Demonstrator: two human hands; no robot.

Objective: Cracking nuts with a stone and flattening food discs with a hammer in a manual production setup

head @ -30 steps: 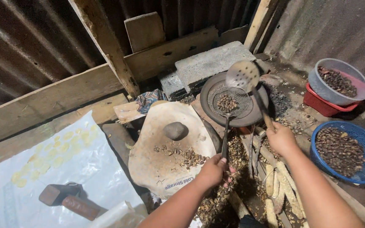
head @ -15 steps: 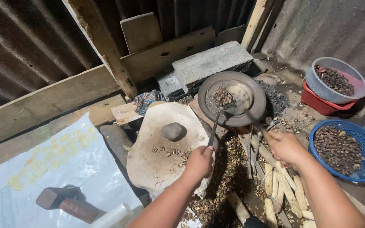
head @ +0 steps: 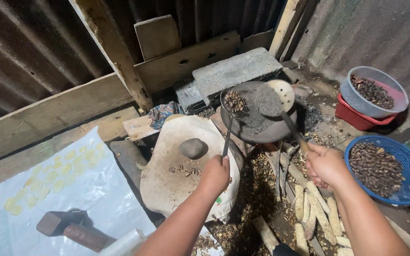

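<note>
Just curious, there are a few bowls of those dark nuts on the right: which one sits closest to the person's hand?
The blue woven basket, just beside the right hand. The grey bowl, stacked on a red one, sits farther back by the wall.

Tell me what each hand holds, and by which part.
Left hand grips the round wire skimmer by its handle's end; right hand grips the pale perforated ladle by its handle's end.

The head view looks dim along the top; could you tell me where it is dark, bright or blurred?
Head view: the metal wall lies in deep shadow; the plastic sheet is brightest; the left hand, right hand and pan are lit and sharp.
</note>
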